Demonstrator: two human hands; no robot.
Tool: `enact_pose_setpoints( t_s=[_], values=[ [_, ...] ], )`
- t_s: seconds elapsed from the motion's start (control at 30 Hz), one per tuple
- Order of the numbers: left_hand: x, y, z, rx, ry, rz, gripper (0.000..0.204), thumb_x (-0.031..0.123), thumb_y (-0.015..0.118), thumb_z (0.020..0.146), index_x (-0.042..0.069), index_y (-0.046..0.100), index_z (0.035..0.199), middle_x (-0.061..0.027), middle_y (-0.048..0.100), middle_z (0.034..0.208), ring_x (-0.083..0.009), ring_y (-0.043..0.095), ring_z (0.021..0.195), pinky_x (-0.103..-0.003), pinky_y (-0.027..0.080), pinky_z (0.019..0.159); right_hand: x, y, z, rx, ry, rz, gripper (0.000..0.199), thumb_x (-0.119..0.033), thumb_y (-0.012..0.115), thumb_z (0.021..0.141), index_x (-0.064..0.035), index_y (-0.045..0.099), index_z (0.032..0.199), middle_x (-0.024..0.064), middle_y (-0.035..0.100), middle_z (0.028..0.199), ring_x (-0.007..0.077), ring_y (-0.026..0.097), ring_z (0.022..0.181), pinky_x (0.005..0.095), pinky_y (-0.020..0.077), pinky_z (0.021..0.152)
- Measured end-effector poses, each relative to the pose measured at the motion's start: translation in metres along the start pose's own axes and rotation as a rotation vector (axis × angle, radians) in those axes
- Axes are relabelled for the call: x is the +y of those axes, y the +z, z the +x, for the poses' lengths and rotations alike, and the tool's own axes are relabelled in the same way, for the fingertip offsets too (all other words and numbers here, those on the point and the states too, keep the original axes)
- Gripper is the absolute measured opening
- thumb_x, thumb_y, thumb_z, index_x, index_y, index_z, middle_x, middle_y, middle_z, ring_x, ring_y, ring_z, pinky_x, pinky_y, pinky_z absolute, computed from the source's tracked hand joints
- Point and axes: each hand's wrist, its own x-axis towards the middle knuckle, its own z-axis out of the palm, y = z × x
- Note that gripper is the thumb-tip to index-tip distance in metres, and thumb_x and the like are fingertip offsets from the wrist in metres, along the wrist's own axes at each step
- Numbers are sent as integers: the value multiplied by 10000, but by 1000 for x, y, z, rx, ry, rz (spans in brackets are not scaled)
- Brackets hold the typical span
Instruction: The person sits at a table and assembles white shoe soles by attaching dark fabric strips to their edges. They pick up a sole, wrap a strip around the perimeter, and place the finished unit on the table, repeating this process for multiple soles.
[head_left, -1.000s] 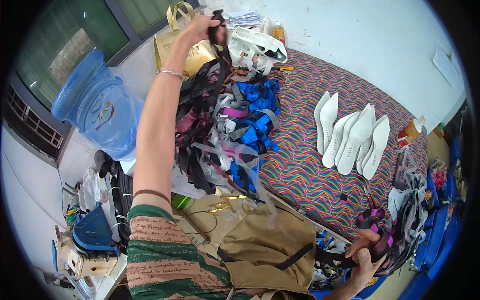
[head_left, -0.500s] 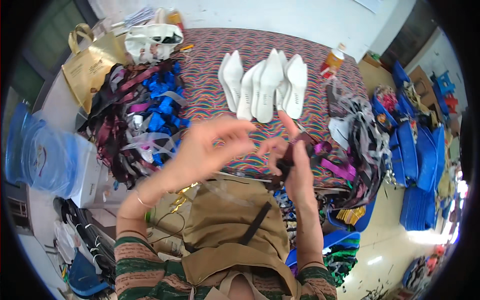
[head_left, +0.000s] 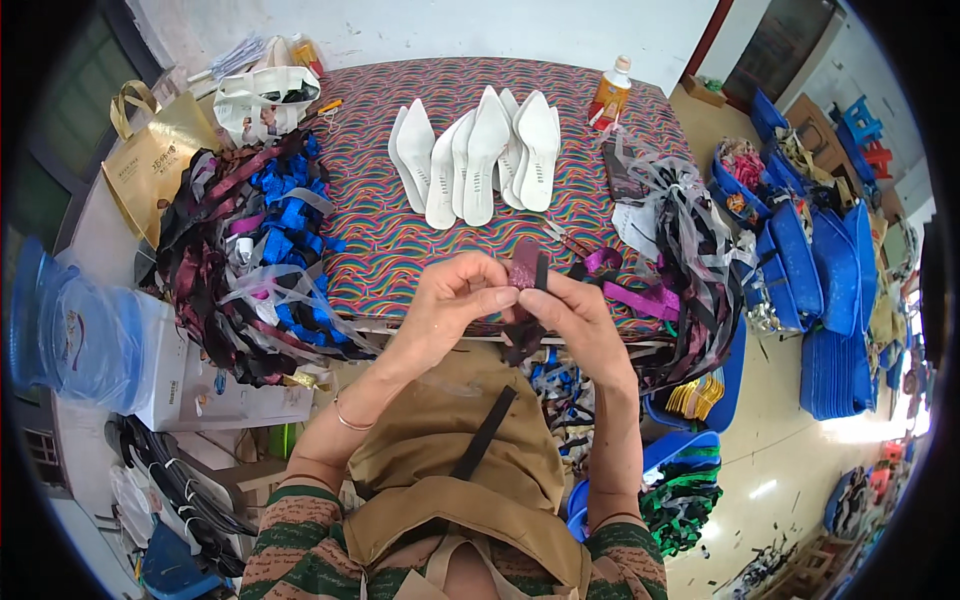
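Both hands meet above the near edge of the patterned table. My left hand (head_left: 445,305) pinches a glittery maroon strap (head_left: 524,264) between thumb and fingers. My right hand (head_left: 583,325) grips the same strap from the other side, at its black edge. Dark lengths of it hang below the fingers, partly hidden by them. Just beyond lie thread snips (head_left: 566,238), next to a purple strip (head_left: 602,261). Several white pointed insoles (head_left: 487,150) lie overlapping farther back on the table.
Heaped maroon, black and blue straps (head_left: 250,250) cover the table's left side. Another strap pile (head_left: 695,290) hangs over the right edge. A drink bottle (head_left: 610,92) stands at the back right. Blue bins (head_left: 795,265) line the right side; a brown apron (head_left: 450,430) covers my lap.
My hands were apart, the left one blurred and empty, the right one holding the dark strap. Now they have come together on it. The view has shifted, moving the table leftward in the picture.
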Motion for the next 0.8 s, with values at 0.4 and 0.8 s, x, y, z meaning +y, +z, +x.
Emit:
enact_pose_setpoints(
  t_s=[0.4,0.8],
  values=[
    [-16,12,4,62,-182,-437,223,240,558,973,44,542,1078,-44,637,910,-121,638,741,-271,523,637,4,-4,-5,88,-88,37,505,103,648,809,4,544,1293,45,616,980,101,642,841,230,524,731],
    [4,-25,-4,-89,-164,-397,268,63,641,827,-14,632,1083,-50,618,808,-118,567,782,-328,459,837,-22,-33,-20,429,-345,-547,367,84,523,739,-14,666,1062,63,619,894,132,594,817,252,464,698]
  ],
)
